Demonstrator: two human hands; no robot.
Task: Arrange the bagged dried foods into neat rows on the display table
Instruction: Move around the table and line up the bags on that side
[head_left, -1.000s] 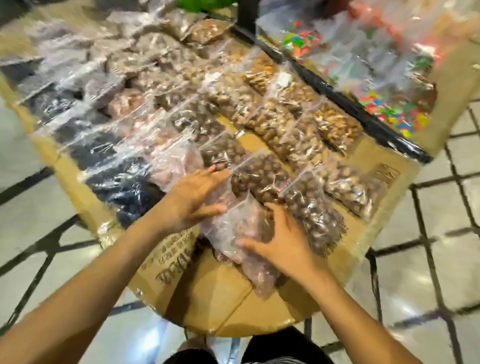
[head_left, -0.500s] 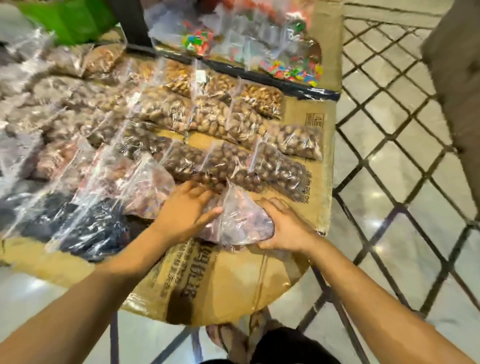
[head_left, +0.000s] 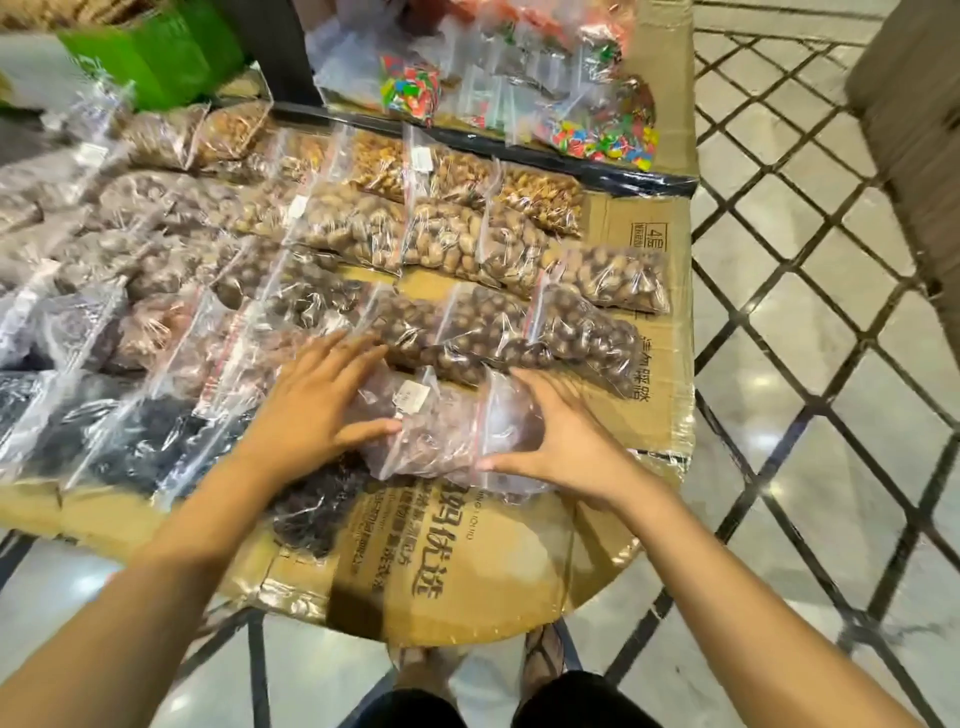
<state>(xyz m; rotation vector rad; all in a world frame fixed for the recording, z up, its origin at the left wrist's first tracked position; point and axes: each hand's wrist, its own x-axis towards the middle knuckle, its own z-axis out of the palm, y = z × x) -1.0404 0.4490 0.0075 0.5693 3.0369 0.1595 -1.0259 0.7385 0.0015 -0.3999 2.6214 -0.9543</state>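
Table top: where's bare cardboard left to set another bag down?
Free: the cardboard right of the held bag, below the brown nut bags, and the printed flap at the near edge. A thin strip shows between rows. Left of the left hand bags overlap.

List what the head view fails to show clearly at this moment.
- Small white label on the pinkish bag between the hands: print too small and blurred to read.
- Dark bag at the near edge: partly covered by the left hand and forearm.
- Right hand: its palm side is hidden, so grip cannot be judged.
- Bags at far left: motion-blurred and cut off by the frame edge; contents unclear.
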